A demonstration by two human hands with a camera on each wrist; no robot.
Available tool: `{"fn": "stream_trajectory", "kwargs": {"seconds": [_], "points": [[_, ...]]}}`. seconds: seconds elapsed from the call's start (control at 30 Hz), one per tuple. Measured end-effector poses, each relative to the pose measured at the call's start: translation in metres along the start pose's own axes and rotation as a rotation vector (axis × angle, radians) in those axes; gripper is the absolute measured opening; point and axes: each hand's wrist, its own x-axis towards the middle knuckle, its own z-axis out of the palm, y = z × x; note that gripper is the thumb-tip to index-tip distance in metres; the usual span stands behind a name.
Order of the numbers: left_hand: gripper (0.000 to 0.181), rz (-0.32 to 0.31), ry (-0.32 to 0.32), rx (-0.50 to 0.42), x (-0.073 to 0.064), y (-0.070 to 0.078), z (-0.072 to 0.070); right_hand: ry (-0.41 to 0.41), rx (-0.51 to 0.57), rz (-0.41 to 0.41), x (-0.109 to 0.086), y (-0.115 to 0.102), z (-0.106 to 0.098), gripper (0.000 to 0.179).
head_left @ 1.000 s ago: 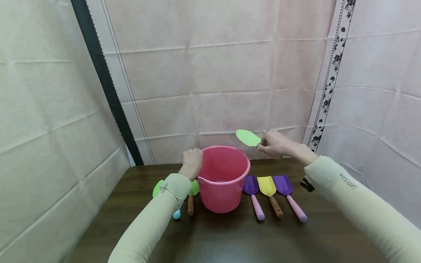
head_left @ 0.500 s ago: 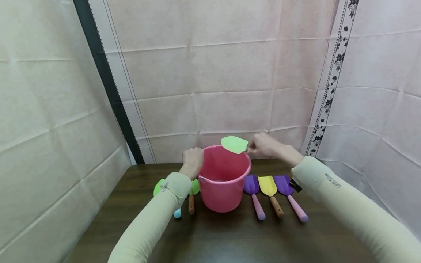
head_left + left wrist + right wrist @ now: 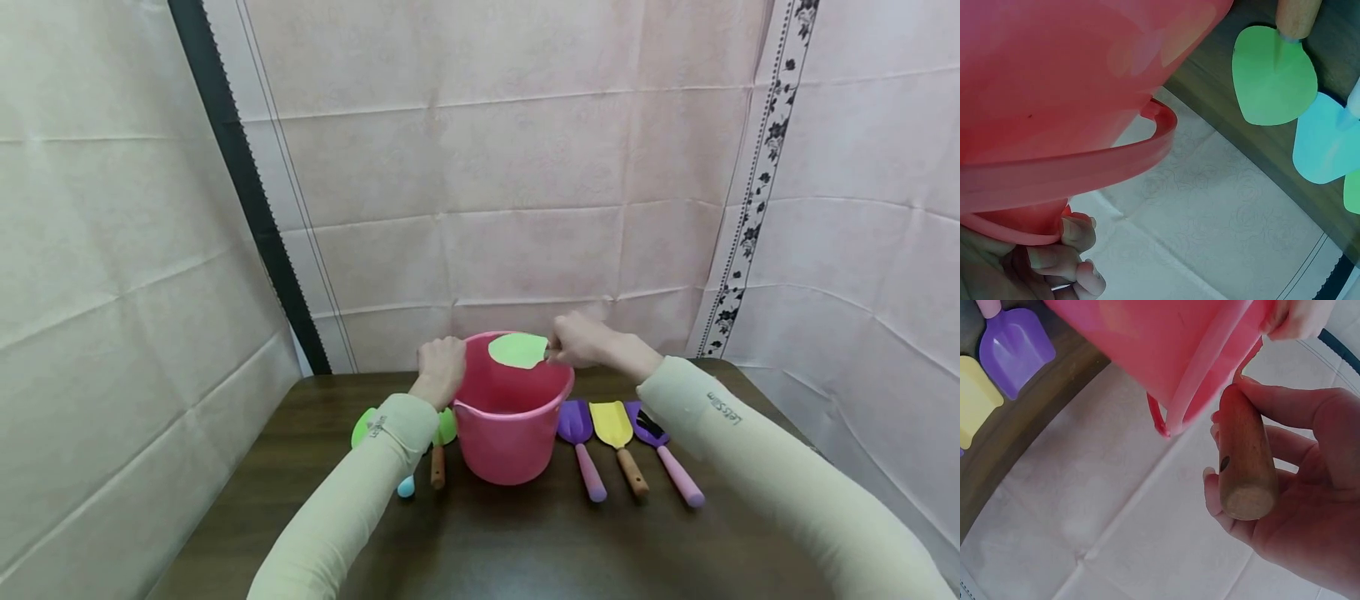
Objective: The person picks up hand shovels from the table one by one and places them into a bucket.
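Note:
A pink bucket [image 3: 504, 450] stands on the table, its opening tilted in no visible way. My left hand [image 3: 441, 367] grips the bucket's left rim, fingers curled over it in the left wrist view, near the bucket's pink carrying handle [image 3: 1085, 170]. In my right hand [image 3: 588, 340] is a trowel with a light green blade [image 3: 517, 350]. Thumb and fingers pinch its wooden handle [image 3: 1247, 459], seen end-on in the right wrist view. The blade points left and overlaps the bucket's opening in the head view, level with its back rim.
Right of the bucket lie a purple shovel [image 3: 576, 423], a yellow shovel [image 3: 612, 423] and another purple shovel [image 3: 680, 477], partly behind my right sleeve. On the left are a green trowel [image 3: 1274, 78], a blue one [image 3: 1321, 142] and another green one [image 3: 1352, 190]. Cloth hangs behind the table.
My right hand has carried the green trowel left and down, from beyond the bucket's right side to over its opening. My left hand has stayed on the rim.

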Motion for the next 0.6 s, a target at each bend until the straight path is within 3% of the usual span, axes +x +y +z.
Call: {"fn": "stream_trajectory", "kwargs": {"seconds": [0.17, 0.4, 0.6], "points": [[0.019, -0.004, 0.002, 0.002, 0.0, -0.001, 0.0, -0.067, 0.02, 0.027, 0.011, -0.006, 0.008, 0.014], [0.02, -0.003, 0.012, -0.004, 0.0, -0.001, 0.001, -0.157, -0.003, 0.098, 0.025, -0.014, 0.021, 0.037], [0.021, 0.003, 0.019, -0.008, 0.0, -0.001, 0.001, -0.225, -0.021, 0.172, 0.031, -0.021, 0.029, 0.032]]}}
